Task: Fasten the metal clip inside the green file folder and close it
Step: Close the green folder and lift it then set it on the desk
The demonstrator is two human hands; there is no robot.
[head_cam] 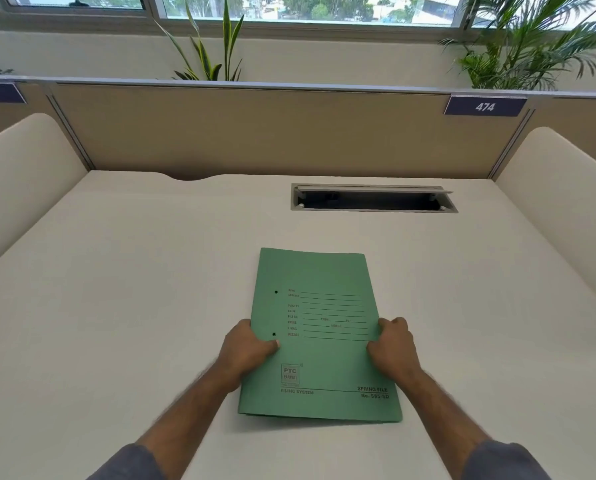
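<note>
The green file folder [319, 336] lies closed and flat on the white desk [133, 306], front cover up, printed lines and two punch holes showing near its left edge. My left hand [246, 344] grips the folder's left edge, thumb on the cover. On the opposite side, my right hand [393, 346] holds the right edge with its fingers curled over the cover. The metal clip is hidden inside the folder.
An open cable slot [372, 199] is set into the desk at the back right. Beige partition panels [272, 133] wall the desk on three sides. Plants stand behind the back panel.
</note>
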